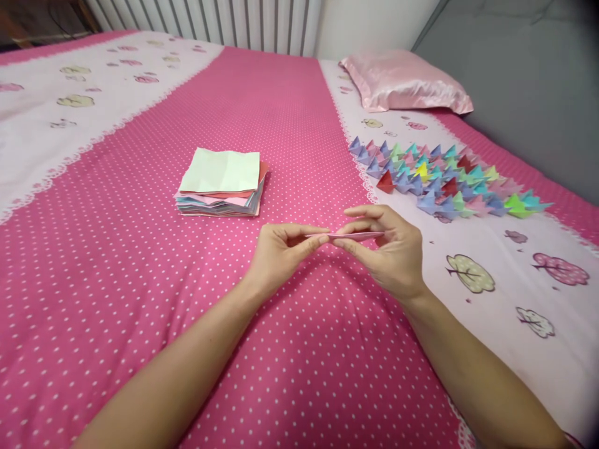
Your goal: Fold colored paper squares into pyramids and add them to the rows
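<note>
A folded piece of pink paper [358, 236] is held level above the bed, seen nearly edge-on. My left hand [286, 252] pinches its left end between thumb and fingers. At the other side my right hand [388, 249] grips it with the thumb below and the index finger above, its other fingers loosely curled. The two thumbs almost meet near the paper's middle. Beyond my left hand lies a stack of coloured paper sheets [219, 181] with a pale green sheet on top. Rows of small folded paper boats [449, 178] in many colours stand beyond my right hand.
The bed is covered by a pink dotted sheet [140, 262] with white printed panels. A pink satin pillow [407, 81] lies at the far right, near a grey panel [524, 81]. White vertical slats [234, 25] stand behind the bed.
</note>
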The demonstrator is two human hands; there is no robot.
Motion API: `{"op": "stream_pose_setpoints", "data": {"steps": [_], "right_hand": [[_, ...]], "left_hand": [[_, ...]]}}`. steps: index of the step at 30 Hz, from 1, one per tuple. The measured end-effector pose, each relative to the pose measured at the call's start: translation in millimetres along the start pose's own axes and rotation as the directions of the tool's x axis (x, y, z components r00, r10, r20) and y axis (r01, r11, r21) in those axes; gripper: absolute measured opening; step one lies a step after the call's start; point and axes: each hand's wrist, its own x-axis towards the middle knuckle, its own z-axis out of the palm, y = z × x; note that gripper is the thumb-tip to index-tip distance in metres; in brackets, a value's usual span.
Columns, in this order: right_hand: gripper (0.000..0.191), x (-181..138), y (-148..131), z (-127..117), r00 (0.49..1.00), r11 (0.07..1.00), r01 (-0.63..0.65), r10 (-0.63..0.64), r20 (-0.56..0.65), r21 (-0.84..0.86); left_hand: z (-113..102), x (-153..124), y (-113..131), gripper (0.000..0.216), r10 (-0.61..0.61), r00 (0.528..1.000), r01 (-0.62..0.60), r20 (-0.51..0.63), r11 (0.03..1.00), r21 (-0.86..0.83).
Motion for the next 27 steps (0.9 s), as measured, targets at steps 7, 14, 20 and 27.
{"op": "stream_pose_setpoints", "data": {"steps": [7,14,20,27], "right_hand": [[0.009,2.4,1.5,-4.1,0.998,0.994,0.009,-0.003,0.055,-0.108],[0.006,3.2,3.7,-7.8,0.988,0.989,-0.115,0.124,0.093,-0.097],[0.010,2.5,2.6,-8.3,0.973,0.979,-0.195,0.201,0.112,-0.059],[0.015,-2.8,6.5,5.5,0.969,0.967,-0.249,0.248,0.016,0.050]], "left_hand": [[-2.3,0.2,-2.0,0.012,0.195,0.981,-0.194,0.013,0.965,0.178],[-3.7,-1.7,-6.6,0.022,0.248,0.954,-0.284,0.167,0.926,0.248],[-5.8,-2.0,-5.8,0.020,0.201,0.975,-0.219,0.099,0.949,0.228],[2.6,-1.3,-2.3,0.030,-0.101,0.983,0.133,0.152,0.967,-0.219]]}}
